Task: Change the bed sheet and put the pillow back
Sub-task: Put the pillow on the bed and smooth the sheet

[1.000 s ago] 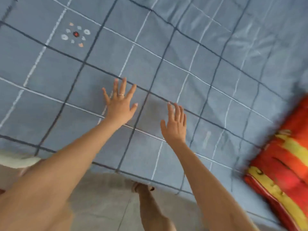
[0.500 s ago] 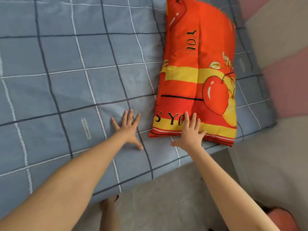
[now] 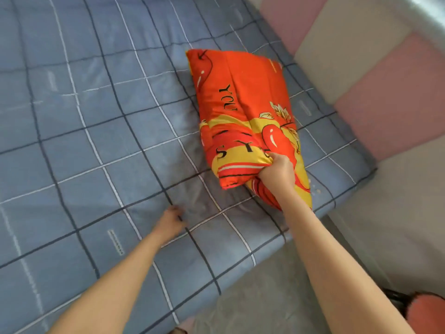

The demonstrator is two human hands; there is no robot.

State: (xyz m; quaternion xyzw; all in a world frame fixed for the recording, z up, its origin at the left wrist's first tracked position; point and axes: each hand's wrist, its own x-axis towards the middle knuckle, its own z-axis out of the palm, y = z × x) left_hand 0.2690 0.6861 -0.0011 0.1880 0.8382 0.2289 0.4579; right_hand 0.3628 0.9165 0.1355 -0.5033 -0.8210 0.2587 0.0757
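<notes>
Orange-red pillow (image 3: 240, 104), banded in yellow and printed with apples and black lettering, is lying on the blue-grey bed sheet (image 3: 96, 141) checked with dark and white lines. It is sitting close to the bed's near right corner and running along the right edge. A person reaching in from the near edge is gripping the pillow's near end with the right hand (image 3: 277, 174), fingers and thumb curled round a bunched fold of the cover, which is puckering under the grasp. The left hand (image 3: 169, 222) is resting on the sheet to the left of that end, apart from the pillow, fingers bent down onto the fabric; whether it is pinching the cloth cannot be told. Soft creases are fanning across the sheet between the two hands. Pink and beige padded wall panels (image 3: 385, 104) are lining the bed's right edge, and grey floor (image 3: 265, 297) is showing below the near edge.
</notes>
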